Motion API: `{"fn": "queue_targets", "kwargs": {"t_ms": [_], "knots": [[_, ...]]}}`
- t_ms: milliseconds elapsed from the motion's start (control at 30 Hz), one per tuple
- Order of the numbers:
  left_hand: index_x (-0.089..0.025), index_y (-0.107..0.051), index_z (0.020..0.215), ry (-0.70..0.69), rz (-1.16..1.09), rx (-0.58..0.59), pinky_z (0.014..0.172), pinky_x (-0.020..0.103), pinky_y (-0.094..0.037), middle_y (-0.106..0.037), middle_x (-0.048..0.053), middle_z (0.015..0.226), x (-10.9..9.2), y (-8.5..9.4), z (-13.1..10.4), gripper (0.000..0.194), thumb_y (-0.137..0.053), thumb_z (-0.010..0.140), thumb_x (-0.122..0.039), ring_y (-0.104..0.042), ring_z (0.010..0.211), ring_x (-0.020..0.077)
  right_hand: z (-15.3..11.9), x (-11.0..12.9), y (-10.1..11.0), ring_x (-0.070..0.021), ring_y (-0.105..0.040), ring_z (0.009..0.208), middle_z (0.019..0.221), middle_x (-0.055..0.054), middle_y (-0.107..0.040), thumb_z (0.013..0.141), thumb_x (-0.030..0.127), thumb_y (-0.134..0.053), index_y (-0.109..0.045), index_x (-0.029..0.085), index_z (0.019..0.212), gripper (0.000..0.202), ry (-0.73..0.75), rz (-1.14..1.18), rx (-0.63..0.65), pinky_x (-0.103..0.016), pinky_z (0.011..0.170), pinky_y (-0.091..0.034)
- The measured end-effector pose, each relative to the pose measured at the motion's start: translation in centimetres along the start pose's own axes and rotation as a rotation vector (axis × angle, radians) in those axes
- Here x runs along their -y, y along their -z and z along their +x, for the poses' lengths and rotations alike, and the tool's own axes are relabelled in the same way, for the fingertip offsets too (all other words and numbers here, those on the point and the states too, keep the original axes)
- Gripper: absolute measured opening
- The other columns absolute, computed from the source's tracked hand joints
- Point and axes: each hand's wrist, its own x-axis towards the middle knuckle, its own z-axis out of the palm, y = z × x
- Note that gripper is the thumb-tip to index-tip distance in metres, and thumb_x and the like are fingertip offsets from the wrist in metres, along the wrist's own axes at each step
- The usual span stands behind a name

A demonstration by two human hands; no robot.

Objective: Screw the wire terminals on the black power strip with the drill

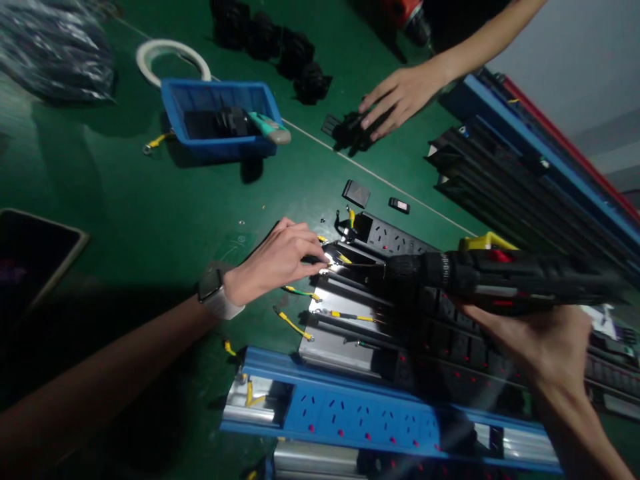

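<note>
Left hand (280,260) pinched shut on a small bright fitting at the near end of the open power strip (345,313). Right hand (535,340) wrapped under the electric screwdriver (490,280). Tool's long axis level, tip aimed left at those fingertips, almost touching. Strip's length running rightward beneath the tool. Co-worker's hand (400,100) well apart, on black parts (350,130).

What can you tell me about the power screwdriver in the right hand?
The power screwdriver is a long black tool, plastic by the look of it, with red accents and a ribbed collar near the front. It lies nearly level, its thin bit pointing left at the brightly lit end of an open power strip. The right hand cradles it from below. The left hand pinches something small right at the tip.
</note>
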Motion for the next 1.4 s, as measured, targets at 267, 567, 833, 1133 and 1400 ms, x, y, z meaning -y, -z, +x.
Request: {"fn": "queue_targets", "kwargs": {"t_ms": [267,567,833,1133,1400], "knots": [[-0.026,-0.077,0.092,-0.006,-0.011,-0.02,0.086,0.033,-0.029,-0.075,-0.002,0.093,0.0,-0.1,0.0,0.013,-0.07,0.09,-0.037,-0.063,0.095,0.0156,0.8,1.0,0.6,-0.0352,-0.072,0.075,0.078,-0.011,-0.073,0.059,0.087,-0.066,-0.075,0.016,0.098,0.081,0.175,-0.315,-0.032,-0.047,0.066,-0.057],[-0.028,-0.077,0.092,-0.007,-0.026,-0.02,0.087,0.034,-0.028,-0.076,-0.002,0.094,0.1,-0.2,0.0,0.012,-0.069,0.091,-0.036,-0.063,0.095,0.016,1.2,4.2,1.6,-0.0271,-0.062,0.049,0.06,-0.012,-0.066,0.079,0.091,-0.036,-0.072,0.02,0.085,0.08,0.476,-0.652,-0.199,-0.034,0.039,-0.038],[-0.029,-0.077,0.095,-0.038,-0.042,-0.019,0.086,0.035,-0.029,-0.076,-0.002,0.095,0.4,-0.2,-0.1,0.013,-0.068,0.091,-0.037,-0.063,0.095,0.0165,4.2,8.6,3.0,-0.008,-0.024,0.039,0.04,0.002,-0.03,0.078,0.092,-0.035,-0.028,0.025,0.056,0.071,0.729,-0.761,-0.169,-0.024,0.041,-0.018],[-0.028,-0.077,0.095,-0.041,-0.039,0.007,0.088,0.036,-0.031,-0.077,-0.001,0.096,0.5,0.0,-0.1,0.013,-0.065,0.093,-0.031,-0.063,0.095,0.0175,4.3,12.2,3.2,-0.0081,-0.03,0.043,0.049,0.006,-0.035,0.09,0.063,-0.048,-0.046,0.021,0.077,0.044,0.804,-0.83,-0.116,-0.022,0.044,-0.018],[-0.027,-0.078,0.094,-0.038,-0.049,0.004,0.089,0.035,-0.032,-0.077,0.0,0.096,0.5,0.0,-0.1,0.012,-0.066,0.092,-0.031,-0.063,0.095,0.0177,4.1,12.4,3.0,-0.0114,-0.034,0.047,0.054,0.001,-0.046,0.087,0.042,-0.054,-0.054,0.018,0.084,0.024,0.813,-0.819,-0.086,-0.027,0.047,-0.018]]}}
